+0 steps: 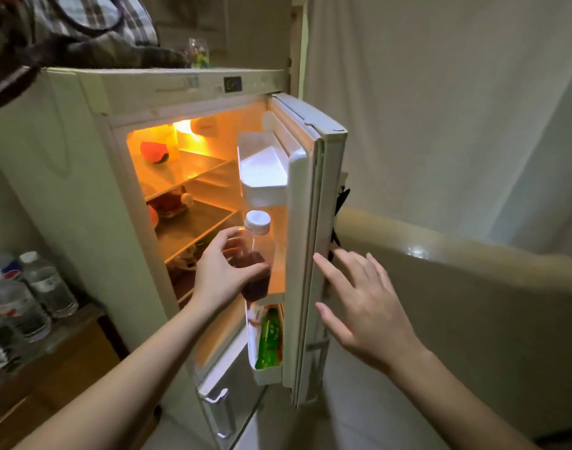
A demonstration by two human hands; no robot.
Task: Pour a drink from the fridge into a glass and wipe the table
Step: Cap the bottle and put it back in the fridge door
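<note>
Early days: the left hand curls round the dark-drink bottle at the fridge door shelf's inner edge — seemingly just lifted free. The right hand, fingers spread, hovers by the door's edge. Pouring and wiping remain — no glass in view.

The room is dim and greenish. Warm orange light spills from a lamp at the back of the fridge, washing its shelves and glaring near the top. A small highlight glints on the rounded ledge at right. Wide-angle distortion bends the edges; the water bottles at left look soft.
</note>
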